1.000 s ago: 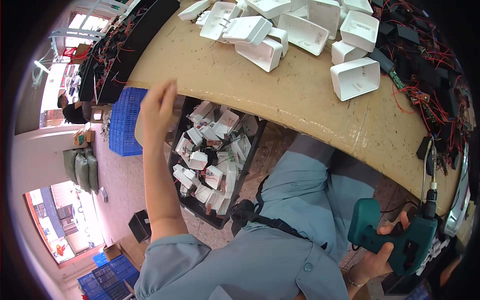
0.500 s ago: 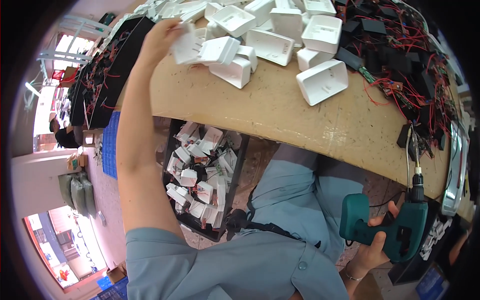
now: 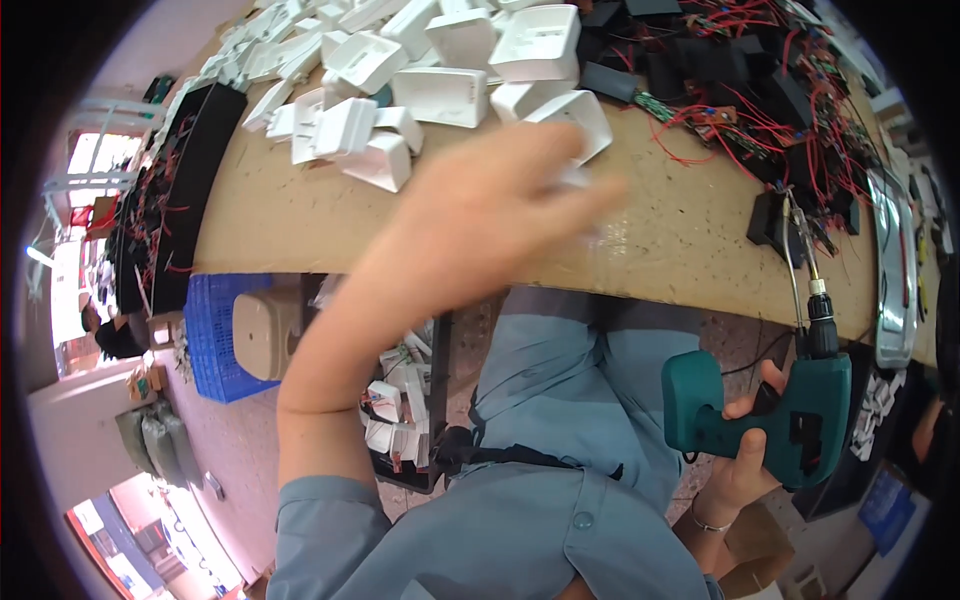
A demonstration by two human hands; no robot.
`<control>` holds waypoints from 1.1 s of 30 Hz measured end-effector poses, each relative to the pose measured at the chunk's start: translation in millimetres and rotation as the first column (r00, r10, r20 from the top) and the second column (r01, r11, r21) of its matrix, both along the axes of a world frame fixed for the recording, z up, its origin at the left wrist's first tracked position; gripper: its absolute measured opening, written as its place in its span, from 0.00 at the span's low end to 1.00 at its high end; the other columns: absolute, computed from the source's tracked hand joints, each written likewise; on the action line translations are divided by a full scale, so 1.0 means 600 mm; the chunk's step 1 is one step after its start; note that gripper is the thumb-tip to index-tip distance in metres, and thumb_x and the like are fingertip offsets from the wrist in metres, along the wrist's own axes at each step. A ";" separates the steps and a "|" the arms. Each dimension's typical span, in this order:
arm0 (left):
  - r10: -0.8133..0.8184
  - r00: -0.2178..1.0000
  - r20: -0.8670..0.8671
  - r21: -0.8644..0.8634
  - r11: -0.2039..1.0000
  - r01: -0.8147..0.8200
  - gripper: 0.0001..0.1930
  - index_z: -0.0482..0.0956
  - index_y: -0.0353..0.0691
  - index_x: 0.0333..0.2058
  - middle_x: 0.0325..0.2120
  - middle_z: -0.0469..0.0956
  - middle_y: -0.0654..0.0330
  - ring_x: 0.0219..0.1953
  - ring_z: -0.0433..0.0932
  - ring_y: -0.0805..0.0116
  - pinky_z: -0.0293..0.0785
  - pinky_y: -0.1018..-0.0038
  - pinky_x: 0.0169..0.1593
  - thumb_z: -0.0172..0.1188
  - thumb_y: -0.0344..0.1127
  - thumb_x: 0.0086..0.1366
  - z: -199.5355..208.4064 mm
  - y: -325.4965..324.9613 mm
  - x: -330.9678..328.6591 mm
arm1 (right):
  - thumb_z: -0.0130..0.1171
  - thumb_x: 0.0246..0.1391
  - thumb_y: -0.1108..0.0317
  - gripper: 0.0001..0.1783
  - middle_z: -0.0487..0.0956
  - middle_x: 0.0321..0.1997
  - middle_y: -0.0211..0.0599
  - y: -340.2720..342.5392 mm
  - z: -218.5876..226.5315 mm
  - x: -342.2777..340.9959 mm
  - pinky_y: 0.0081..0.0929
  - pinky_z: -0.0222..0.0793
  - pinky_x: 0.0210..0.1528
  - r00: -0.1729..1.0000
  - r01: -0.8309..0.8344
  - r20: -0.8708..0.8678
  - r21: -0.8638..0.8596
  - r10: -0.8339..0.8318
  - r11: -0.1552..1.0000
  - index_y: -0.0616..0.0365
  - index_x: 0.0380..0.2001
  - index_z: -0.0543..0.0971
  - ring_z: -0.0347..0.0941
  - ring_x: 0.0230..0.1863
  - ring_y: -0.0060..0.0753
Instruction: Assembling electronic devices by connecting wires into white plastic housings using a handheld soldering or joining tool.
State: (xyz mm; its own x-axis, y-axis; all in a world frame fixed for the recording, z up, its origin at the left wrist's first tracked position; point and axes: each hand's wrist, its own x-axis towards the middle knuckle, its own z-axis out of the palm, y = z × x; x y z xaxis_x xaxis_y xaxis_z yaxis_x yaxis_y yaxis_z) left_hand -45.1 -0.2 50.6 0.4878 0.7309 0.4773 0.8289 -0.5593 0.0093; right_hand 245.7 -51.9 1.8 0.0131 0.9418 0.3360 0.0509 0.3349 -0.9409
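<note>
My left hand (image 3: 490, 205) is smeared by motion above the middle of the worktable. White shows between its thumb and fingers, but whether it holds that cannot be made out. Just beyond the fingers lies a white plastic housing (image 3: 597, 130), partly covered by the hand. More open white housings (image 3: 440, 97) are heaped behind it. On the right, my right hand (image 3: 745, 462) grips a green pistol-shaped soldering gun (image 3: 825, 425). Its thin metal tip and feed tube point away from me, beside a black block (image 3: 767, 220) at the edge of the wired parts.
Black boxes and circuit boards with red wires (image 3: 740, 110) are piled at the far right. A black tray (image 3: 180, 200) stands at the left edge. Below the table are a black bin (image 3: 437, 390) of white parts, a beige stool (image 3: 265, 335) and a blue crate (image 3: 215, 375).
My left hand has swung right and nearer from the heap at the far left, where it held a white plug-pinned piece. The right hand keeps its grip; the whole view has shifted.
</note>
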 end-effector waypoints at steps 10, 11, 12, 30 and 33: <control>-0.124 0.991 0.046 -0.353 0.926 0.132 0.20 0.68 0.39 0.41 0.26 0.72 0.56 0.28 0.73 0.58 0.70 0.69 0.29 0.58 0.35 0.47 -0.027 0.088 0.132 | 0.57 0.46 0.59 0.34 0.70 0.44 0.50 -0.023 -0.002 0.028 0.16 0.66 0.30 0.996 0.091 -0.019 -0.047 -0.092 0.995 0.69 0.51 0.58 0.69 0.27 0.23; -0.169 0.976 0.140 -0.244 0.949 0.199 0.18 0.69 0.39 0.41 0.26 0.72 0.56 0.28 0.73 0.58 0.70 0.69 0.29 0.57 0.34 0.49 -0.034 0.092 0.127 | 0.57 0.46 0.59 0.34 0.70 0.44 0.50 -0.023 -0.002 0.030 0.16 0.66 0.30 0.995 0.093 -0.029 -0.050 -0.095 0.994 0.69 0.51 0.58 0.69 0.27 0.23; -0.222 0.948 0.229 -0.128 0.959 0.255 0.17 0.69 0.40 0.40 0.26 0.72 0.57 0.28 0.73 0.58 0.70 0.69 0.29 0.57 0.34 0.51 -0.039 0.098 0.123 | 0.57 0.46 0.60 0.34 0.70 0.45 0.50 -0.023 -0.003 0.031 0.16 0.66 0.29 0.994 0.095 -0.040 -0.053 -0.098 0.994 0.69 0.51 0.58 0.69 0.27 0.23; -0.030 0.268 0.963 -0.036 0.970 0.239 0.05 0.77 0.33 0.31 0.27 0.74 0.64 0.29 0.70 0.80 0.65 0.86 0.33 0.55 0.28 0.57 -0.016 0.243 0.104 | 0.57 0.47 0.60 0.35 0.69 0.46 0.53 -0.021 -0.015 0.055 0.16 0.68 0.27 0.989 0.144 -0.019 -0.100 -0.146 0.985 0.69 0.52 0.57 0.70 0.28 0.23; 0.048 0.111 0.993 -0.066 0.984 0.167 0.06 0.77 0.34 0.31 0.25 0.75 0.66 0.28 0.70 0.81 0.66 0.87 0.34 0.55 0.30 0.58 -0.001 0.245 0.110 | 0.57 0.47 0.60 0.35 0.69 0.46 0.53 -0.015 -0.015 0.052 0.17 0.68 0.28 0.992 0.121 -0.029 -0.074 -0.124 0.990 0.69 0.52 0.56 0.70 0.28 0.24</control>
